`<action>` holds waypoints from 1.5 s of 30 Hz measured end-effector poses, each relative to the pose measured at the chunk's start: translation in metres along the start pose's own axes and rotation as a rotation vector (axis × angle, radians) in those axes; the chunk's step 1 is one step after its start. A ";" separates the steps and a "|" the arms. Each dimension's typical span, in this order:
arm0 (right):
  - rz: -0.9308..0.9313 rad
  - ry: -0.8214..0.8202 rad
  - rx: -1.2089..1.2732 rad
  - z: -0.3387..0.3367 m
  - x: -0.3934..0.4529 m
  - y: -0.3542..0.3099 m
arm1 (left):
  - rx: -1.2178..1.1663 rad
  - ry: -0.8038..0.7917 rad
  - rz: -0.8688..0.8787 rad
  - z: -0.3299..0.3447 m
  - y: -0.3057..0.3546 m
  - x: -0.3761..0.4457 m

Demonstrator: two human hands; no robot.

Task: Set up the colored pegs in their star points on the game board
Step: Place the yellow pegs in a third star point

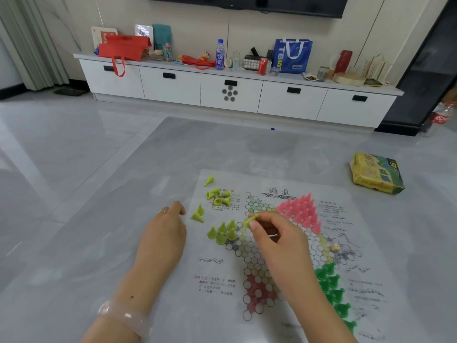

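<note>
1. The tabletop (103,219) is a wide pale grey slab, with bare room at 9 and 12 o'clock of the game board (277,243); its far edge lies well beyond the board.
2. The game board is a thin printed sheet that lies flat. Its near edge runs out of view at 6 o'clock.
3. The left hand (163,233) rests palm down on the tabletop at 9 o'clock of the board, its fingers loosely bent and holding nothing.
4. The right hand (277,241) hovers over the star's middle, and its fingers (253,226) pinch one yellow-green peg (250,220), tilted on its side.
5. The pink pegs (300,210) fill the star point at 1 o'clock, and the dark green pegs (332,288) stand along the point at 5 o'clock.
6. The standing yellow-green pegs (223,232), five by my count, hold the tip of the point at 10 o'clock. The step in hand appears to be filling this point.
7. The loose yellow-green pegs (217,196) lie tipped over at 11 o'clock, some off the sheet.
8. The next move likely calls for turning the held peg upright and setting it on a free circle just beside the standing ones.
9. Room there is tight: a careless touch could topple neighbours or shift the light sheet.
</note>
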State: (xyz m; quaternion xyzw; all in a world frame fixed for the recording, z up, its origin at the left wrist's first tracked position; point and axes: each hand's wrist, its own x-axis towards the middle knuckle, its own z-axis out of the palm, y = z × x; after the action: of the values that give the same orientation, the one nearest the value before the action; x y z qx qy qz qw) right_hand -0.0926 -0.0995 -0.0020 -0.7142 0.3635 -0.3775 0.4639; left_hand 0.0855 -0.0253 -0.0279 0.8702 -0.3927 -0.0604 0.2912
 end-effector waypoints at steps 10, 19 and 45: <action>-0.012 -0.023 -0.053 -0.011 -0.002 0.002 | 0.304 -0.100 0.125 0.022 0.016 0.006; -0.020 -0.045 -0.088 -0.016 -0.006 0.003 | 0.019 0.018 0.064 0.020 0.010 0.009; -0.035 -0.100 -0.119 0.007 -0.006 0.001 | -0.170 0.058 -0.063 0.002 0.011 0.008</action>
State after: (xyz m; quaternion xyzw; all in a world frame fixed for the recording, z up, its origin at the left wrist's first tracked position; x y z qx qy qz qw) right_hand -0.0896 -0.0918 -0.0066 -0.7647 0.3490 -0.3271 0.4318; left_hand 0.0832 -0.0371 -0.0226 0.8557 -0.3499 -0.0774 0.3732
